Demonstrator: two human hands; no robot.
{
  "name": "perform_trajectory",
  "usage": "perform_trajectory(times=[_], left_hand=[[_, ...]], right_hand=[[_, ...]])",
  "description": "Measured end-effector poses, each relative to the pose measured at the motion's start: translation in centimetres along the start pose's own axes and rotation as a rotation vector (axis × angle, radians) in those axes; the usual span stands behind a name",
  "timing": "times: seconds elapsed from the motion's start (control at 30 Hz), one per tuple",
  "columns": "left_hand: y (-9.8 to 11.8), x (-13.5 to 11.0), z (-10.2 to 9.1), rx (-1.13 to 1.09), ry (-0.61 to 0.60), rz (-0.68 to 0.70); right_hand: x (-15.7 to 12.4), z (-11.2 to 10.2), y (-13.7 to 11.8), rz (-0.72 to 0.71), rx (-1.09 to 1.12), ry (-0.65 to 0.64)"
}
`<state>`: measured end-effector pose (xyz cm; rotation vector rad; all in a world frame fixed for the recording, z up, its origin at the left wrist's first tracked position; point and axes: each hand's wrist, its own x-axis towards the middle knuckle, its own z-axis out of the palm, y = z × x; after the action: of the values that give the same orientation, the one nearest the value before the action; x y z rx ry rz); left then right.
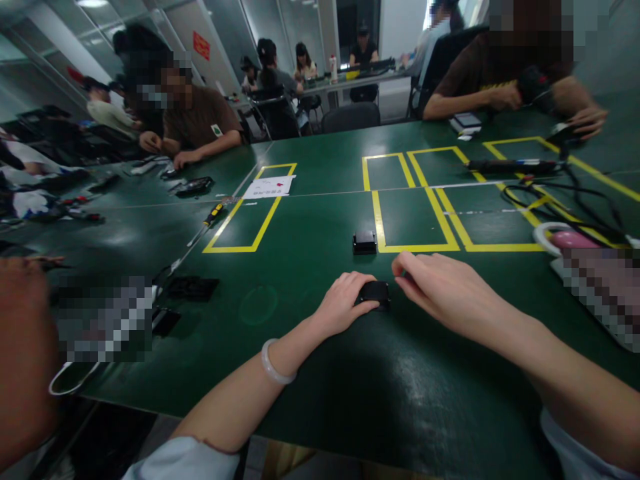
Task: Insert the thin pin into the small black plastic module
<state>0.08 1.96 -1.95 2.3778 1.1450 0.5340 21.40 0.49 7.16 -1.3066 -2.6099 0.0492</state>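
Observation:
My left hand is closed around a small black box-shaped part on the green table. Its thumb lies along the near side and the fingers reach over the far side. Just right of that part, my right hand hovers with its fingers curled and the fingertips drawn together. Whatever those fingertips may hold is hidden or too small to name. Beyond both hands stands a similar black part, touched by neither.
Yellow tape rectangles mark the table. A screwdriver and a white paper lie to the left. Black cables and a pink object are at right. Other people sit around, and a blurred arm enters at far left.

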Motion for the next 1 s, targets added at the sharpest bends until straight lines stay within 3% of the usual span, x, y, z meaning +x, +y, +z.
perform_trajectory(times=[0.47,0.83,1.0], left_hand=[[0.05,0.04,-0.08,0.002,-0.003,0.003],[-0.19,0.00,0.14,0.010,0.005,0.013],[-0.16,0.03,0.12,0.009,0.009,0.016]], right_hand=[[-0.02,0.07,-0.26,0.007,-0.005,0.052],[0.29,-0.10,-0.49,0.043,-0.059,-0.041],[0.09,-0.11,-0.17,-0.001,0.017,-0.018]])
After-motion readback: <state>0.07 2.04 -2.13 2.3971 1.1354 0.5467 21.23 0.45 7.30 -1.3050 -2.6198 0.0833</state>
